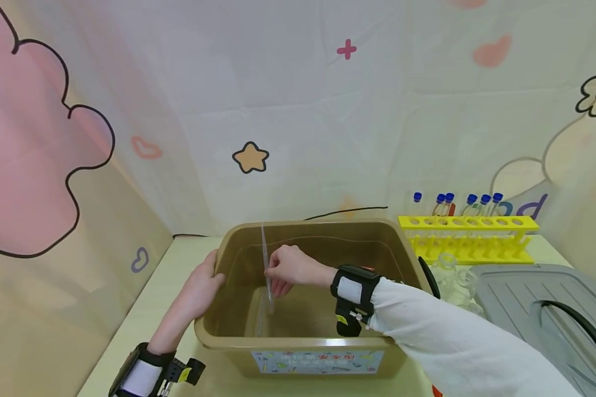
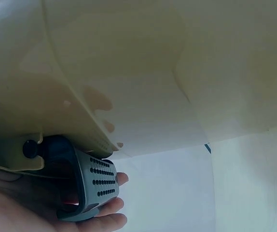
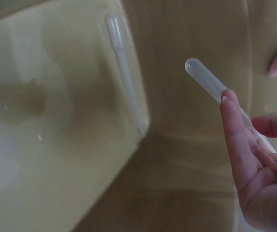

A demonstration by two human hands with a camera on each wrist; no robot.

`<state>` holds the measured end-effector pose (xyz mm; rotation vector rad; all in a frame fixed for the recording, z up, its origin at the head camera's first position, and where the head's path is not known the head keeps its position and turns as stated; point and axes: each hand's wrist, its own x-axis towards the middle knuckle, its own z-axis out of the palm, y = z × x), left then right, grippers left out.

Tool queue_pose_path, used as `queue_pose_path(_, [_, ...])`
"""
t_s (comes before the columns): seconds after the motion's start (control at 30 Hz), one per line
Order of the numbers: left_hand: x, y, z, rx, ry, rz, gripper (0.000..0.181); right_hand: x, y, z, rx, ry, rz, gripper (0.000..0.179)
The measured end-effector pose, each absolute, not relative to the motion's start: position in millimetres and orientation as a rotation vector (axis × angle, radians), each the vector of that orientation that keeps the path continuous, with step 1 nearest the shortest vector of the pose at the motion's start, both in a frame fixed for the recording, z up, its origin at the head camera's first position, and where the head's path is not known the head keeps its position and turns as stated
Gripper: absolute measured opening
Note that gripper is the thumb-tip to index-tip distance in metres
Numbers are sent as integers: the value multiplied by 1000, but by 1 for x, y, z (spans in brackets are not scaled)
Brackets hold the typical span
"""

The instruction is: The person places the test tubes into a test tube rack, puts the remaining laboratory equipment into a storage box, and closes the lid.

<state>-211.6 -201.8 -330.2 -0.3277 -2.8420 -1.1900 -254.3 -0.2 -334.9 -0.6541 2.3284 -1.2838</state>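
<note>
A brown plastic tub [image 1: 323,343] stands on the table. My left hand [image 1: 202,289] holds its left rim, thumb over the edge; in the left wrist view its fingers lie around the grey-and-black side handle [image 2: 100,179]. Inside the tub, my right hand [image 1: 295,267] pinches a clear plastic dropper pipette [image 3: 206,79] between thumb and fingers. The pipette is held upright in the head view, its thin end above the back rim and its bulb low. A second dropper pipette [image 3: 126,79] lies on the tub's floor along the left side.
Right of the tub stands a yellow rack [image 1: 467,256] with several blue-capped test tubes. Clear glass bottles [image 1: 459,284] sit between the tub and a grey lid [image 1: 531,309] with a black handle. A patterned cloth [image 1: 298,110] hangs behind the table.
</note>
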Motion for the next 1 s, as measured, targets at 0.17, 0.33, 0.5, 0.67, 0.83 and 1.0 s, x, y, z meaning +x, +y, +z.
queue_pose_path(0.17, [-212, -201, -332, -315, -2844, -1192, 49, -255, -5, -349, -549, 2217, -1302, 22])
queue_pose_path(0.33, [-211, -201, -331, -308, -2853, -1178, 49, -257, -8, -361, -427, 2132, -1340, 22])
queue_pose_path(0.5, [-212, -202, -331, -323, -2833, -1169, 47, -258, -7, -370, -382, 2117, -1310, 26])
queue_pose_path(0.67, [-214, -202, -332, -315, -2840, -1158, 47, -257, -6, -382, -336, 2087, -1283, 25])
queue_pose_path(0.83, [-213, -202, -333, -308, -2841, -1156, 48, -256, -7, -391, -242, 2062, -1253, 23])
queue_pose_path(1.0, [-212, -202, -332, -298, -2841, -1151, 49, -256, -7, -396, -156, 1998, -1249, 22])
